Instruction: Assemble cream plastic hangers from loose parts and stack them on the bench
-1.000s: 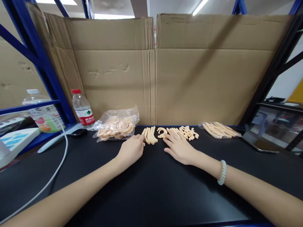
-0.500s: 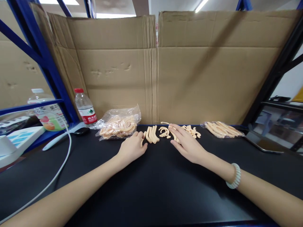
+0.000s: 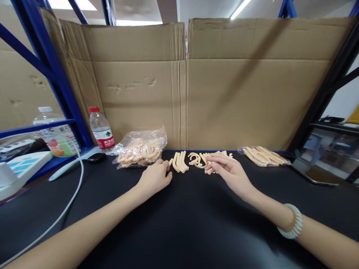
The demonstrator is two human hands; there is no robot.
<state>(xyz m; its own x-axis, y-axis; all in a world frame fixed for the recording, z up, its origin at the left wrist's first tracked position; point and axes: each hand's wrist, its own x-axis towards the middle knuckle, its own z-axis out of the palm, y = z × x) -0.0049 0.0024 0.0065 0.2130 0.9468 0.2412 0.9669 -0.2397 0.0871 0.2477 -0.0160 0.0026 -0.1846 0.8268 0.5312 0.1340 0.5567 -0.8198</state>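
Observation:
On the black table lie beige, curved, tube-like pieces. Several stand side by side in a neat row, just right of my left hand. Its fingers are curled closed, and the end of a beige piece pokes out at the fingertips. To the right of the row is a small loose cluster of curled pieces. My right hand is over the pieces right of that cluster, fingers stretched out and thumb apart. Its fingertips are close to a curved piece; contact is unclear. More beige pieces show partly behind this hand.
A clear plastic bag of beige pieces lies at the back left, another flat bag at the back right. A water bottle, a brush, a white cable and a dark tablet-like slab are around. Cardboard walls the back.
My right hand has moved right and a little toward me, uncovering more of the curled pieces. My left hand has shifted slightly left and down, still curled.

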